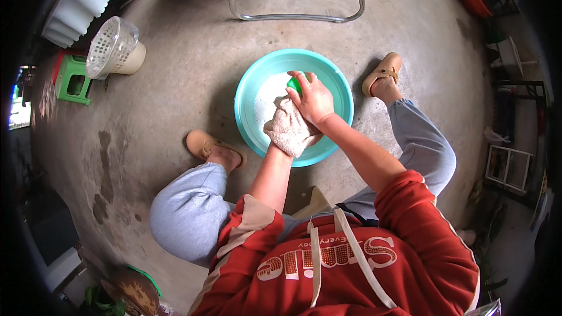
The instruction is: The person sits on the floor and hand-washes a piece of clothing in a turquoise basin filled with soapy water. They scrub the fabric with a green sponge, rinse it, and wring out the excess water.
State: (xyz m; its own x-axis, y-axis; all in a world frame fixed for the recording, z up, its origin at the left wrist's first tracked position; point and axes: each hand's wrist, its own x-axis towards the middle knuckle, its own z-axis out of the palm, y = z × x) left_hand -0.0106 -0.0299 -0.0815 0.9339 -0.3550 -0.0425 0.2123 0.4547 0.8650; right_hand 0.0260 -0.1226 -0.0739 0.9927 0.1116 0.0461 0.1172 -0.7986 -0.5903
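Note:
A turquoise plastic basin [243,118] stands on the floor between my feet, with whitish, sudsy-looking water [268,90] in it. Over the basin, a wet beige cloth [287,125] covers my left hand [293,134] down to the wrist; its fingers are hidden beneath. My right hand [314,96] grips a bright green object [294,84], perhaps a bar of soap or a small brush, mostly covered by the fingers. That hand lies at the upper right of the cloth, its heel against it.
A tubular metal frame leg [294,18] rests on the concrete floor beyond the basin. Off to the left are a perforated basket [127,55] and a green plastic stool [72,80]. Tan clogs [202,142] are on my feet either side. Shelving [509,166] lines the right.

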